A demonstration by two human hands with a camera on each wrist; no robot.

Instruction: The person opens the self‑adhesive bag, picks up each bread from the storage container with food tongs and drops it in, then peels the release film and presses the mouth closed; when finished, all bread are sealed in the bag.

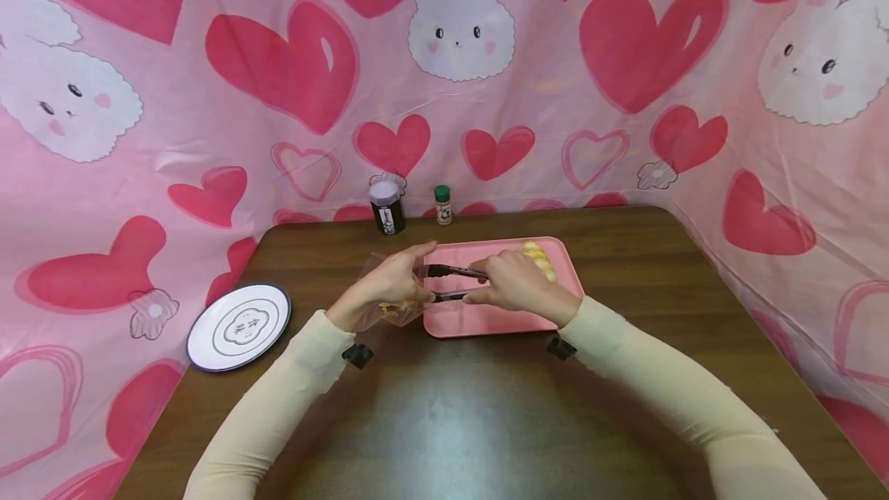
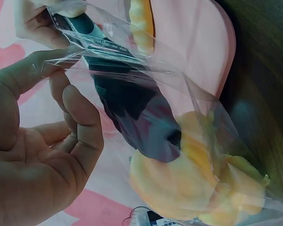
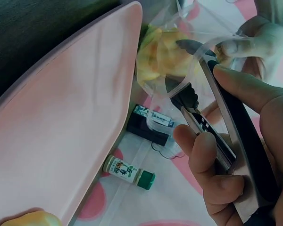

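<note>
My left hand (image 1: 397,278) pinches the edge of a clear plastic bag (image 2: 198,87) near its mouth, left of the pink tray. Pale yellow food pieces (image 2: 170,186) lie in the lower part of the bag. My right hand (image 1: 517,282) grips metal tongs (image 3: 221,101) with black tips, thumb on one arm and curled fingers on the other. The tongs point left into the bag, their arms spread apart, and the black tips reach the yellow pieces in the left wrist view.
The pink tray (image 1: 472,322) carries a row of yellow pieces (image 1: 538,259) on its right side. A white plate (image 1: 215,330) with a dark rim is at the left. Behind stand a dark jar (image 1: 389,216) with a pale lid and a green-capped shaker bottle (image 1: 443,207).
</note>
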